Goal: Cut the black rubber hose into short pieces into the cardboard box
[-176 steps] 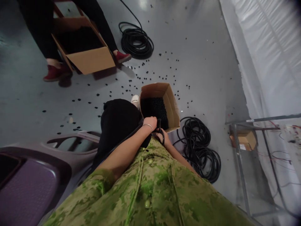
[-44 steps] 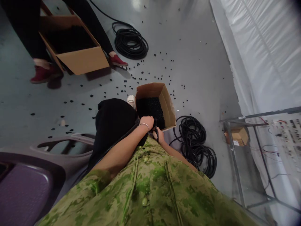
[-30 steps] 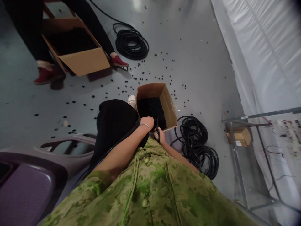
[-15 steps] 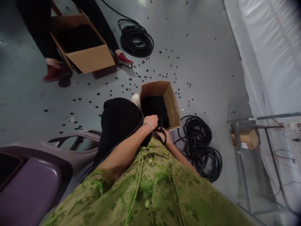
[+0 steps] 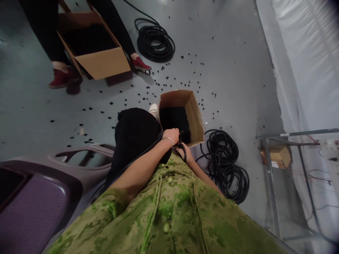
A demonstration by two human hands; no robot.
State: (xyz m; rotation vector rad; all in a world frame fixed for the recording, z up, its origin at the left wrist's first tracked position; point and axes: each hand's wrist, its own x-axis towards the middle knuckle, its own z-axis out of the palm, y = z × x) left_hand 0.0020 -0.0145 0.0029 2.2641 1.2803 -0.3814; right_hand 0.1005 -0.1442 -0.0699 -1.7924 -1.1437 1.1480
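Both hands [image 5: 178,143] grip black tube [image 5: 182,150]; no writing legible

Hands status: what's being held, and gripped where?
Left hand is closed on a black hose near its end, over the box. Right hand grips black looped handles, likely scissors; too small to confirm.

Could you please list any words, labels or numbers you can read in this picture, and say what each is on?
No text can be read.
Small box on the frame: white label, too small to read.
Frame's top rail: white sticker, blurred.
Box by the hands: no print shows.
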